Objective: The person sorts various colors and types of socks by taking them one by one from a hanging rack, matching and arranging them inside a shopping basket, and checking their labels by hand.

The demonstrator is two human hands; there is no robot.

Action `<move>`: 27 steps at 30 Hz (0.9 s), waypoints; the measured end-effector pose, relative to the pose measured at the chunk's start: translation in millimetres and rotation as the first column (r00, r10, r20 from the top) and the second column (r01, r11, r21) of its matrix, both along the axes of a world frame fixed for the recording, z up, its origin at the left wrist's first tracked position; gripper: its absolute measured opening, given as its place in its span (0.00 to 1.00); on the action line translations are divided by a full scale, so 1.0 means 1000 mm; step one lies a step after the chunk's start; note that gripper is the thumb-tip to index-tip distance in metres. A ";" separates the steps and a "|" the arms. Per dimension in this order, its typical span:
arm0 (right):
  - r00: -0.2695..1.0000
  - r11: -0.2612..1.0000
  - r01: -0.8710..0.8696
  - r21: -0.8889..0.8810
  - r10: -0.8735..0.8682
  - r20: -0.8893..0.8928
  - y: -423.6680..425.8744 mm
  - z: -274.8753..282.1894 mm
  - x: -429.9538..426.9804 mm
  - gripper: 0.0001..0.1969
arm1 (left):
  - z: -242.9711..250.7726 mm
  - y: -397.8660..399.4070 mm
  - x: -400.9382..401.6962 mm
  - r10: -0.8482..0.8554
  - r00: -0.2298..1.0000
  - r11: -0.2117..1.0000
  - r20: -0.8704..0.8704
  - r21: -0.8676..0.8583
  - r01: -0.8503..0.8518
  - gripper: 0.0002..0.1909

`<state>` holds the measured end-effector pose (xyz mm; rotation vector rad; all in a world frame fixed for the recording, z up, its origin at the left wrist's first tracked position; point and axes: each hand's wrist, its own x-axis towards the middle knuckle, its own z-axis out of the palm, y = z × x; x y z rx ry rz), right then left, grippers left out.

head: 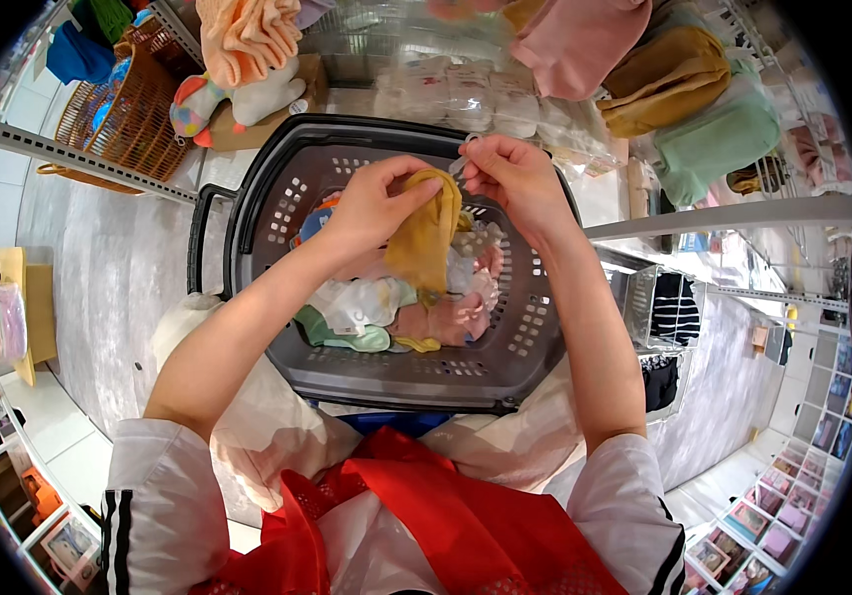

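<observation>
Between thumb and fingers, my left hand [385,197] grips a mustard-yellow sock [426,238] that hangs down over the basket. Close beside it, my right hand [511,175] pinches a small clear plastic hook [459,165] near the top of the sock. Below both hands is a dark grey plastic shopping basket [389,372] with perforated walls. Inside lies a loose heap of socks and small garments, among them a white one [355,301], a mint-green one [344,335] and a pink one [463,320]. The sock and my forearms hide part of the heap.
Hanging socks in peach [247,37], pink [578,44], mustard [668,78] and mint [720,141] overhang the far side. A wicker basket [125,119] stands at far left, near plush toys [262,97]. Metal rails [731,218] flank both sides. A wire rack [668,309] stands right.
</observation>
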<state>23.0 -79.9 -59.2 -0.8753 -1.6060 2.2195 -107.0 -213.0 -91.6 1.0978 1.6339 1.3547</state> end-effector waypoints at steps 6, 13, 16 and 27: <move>0.998 0.998 0.033 0.048 -0.035 0.046 -0.001 -0.007 -0.004 0.09 | 0.004 -0.002 0.000 -0.016 0.974 0.999 0.224 -0.023 0.022 0.10; 0.984 0.983 0.164 0.078 -0.158 -0.081 0.002 -0.010 -0.004 0.09 | 0.004 -0.004 0.007 -0.136 0.907 0.979 0.399 -0.088 0.186 0.16; 0.969 0.972 0.222 0.071 -0.212 -0.128 0.004 -0.006 -0.002 0.09 | 0.003 -0.007 0.010 -0.236 0.842 0.942 0.484 -0.098 0.321 0.18; 0.930 0.933 0.349 0.085 -0.334 -0.156 0.020 0.002 0.007 0.08 | -0.009 -0.009 0.012 -0.182 0.969 0.982 0.168 -0.016 0.187 0.15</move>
